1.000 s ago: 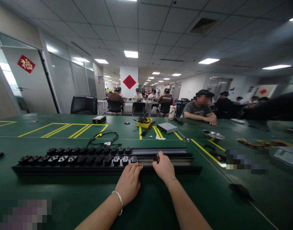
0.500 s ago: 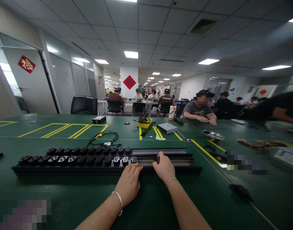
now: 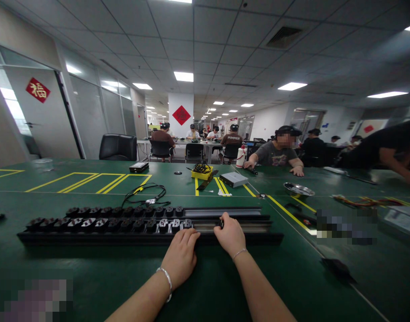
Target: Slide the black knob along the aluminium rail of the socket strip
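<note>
A long black power track lies across the green table in front of me. Several black and grey plug-socket modules sit in a row along its left part, and its channel shows bare metal farther right. Bent over the near edge of the track, the fingers of my left hand press beside the last module of the row. My right hand is closed on a small black piece at the channel, apart from that row; fingers mostly cover it, and it looks like another socket module. Behind runs a second track with similar modules.
Beyond the tracks are a black cable, a yellow box of wires, a silver drive box and a metal bowl. A person sits across the table; another leans over its right side.
My hands and the tracks look unmoved. The seated person across the table has reached one hand out to a dark object. The person at the right has shifted farther right.
</note>
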Motion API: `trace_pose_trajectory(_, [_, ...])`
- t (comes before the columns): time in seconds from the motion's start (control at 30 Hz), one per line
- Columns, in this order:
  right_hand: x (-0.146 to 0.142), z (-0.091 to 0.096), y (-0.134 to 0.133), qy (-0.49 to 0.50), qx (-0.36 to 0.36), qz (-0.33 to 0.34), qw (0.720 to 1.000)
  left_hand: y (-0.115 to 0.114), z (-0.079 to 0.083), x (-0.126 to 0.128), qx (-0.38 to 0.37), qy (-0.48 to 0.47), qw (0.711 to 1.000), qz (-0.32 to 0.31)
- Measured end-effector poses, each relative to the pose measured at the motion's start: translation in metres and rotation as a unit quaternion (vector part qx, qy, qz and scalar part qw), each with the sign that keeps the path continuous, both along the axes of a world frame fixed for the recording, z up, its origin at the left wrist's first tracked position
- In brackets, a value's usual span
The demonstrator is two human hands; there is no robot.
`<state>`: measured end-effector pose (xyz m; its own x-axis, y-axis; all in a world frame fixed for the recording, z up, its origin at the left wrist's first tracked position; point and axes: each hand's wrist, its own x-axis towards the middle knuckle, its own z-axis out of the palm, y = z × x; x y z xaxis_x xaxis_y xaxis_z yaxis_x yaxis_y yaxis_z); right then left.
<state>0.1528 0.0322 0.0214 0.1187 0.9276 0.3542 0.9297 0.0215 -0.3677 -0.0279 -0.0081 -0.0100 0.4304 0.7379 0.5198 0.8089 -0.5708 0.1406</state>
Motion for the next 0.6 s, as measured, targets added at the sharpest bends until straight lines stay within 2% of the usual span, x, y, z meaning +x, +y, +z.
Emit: trace_pose_trajectory(0.6, [0.0002,-0.0007,0.0013,0.014,-0.018,-0.001,1.0,-0.0011,0.0022,-0.0006,-0.007,-0.002,1.0,0.003])
